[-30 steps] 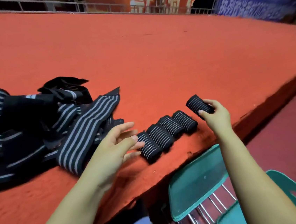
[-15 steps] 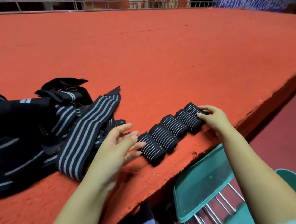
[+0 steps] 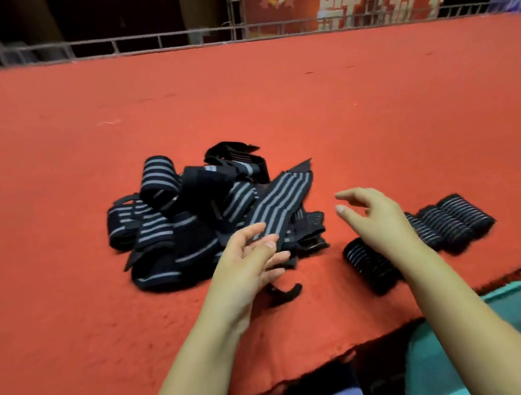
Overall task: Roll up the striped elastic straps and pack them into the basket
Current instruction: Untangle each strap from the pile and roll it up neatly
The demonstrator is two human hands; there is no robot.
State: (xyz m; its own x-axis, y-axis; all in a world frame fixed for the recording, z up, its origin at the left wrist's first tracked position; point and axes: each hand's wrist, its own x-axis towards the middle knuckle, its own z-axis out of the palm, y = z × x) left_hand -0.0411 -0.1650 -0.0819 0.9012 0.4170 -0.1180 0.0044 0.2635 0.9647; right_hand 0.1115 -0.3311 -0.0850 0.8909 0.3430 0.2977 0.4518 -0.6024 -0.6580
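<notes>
Both forearms reach forward over the red carpeted bench. The left hand is turned palm inward, its fingers loosely spread, at the near end of a flat striped strap from the loose pile of straps; whether it touches is not clear. The right hand hovers with relaxed, slightly bent fingers and holds nothing. The rolled straps lie in a row near the bench edge, partly behind the right wrist. A green basket is below the edge.
</notes>
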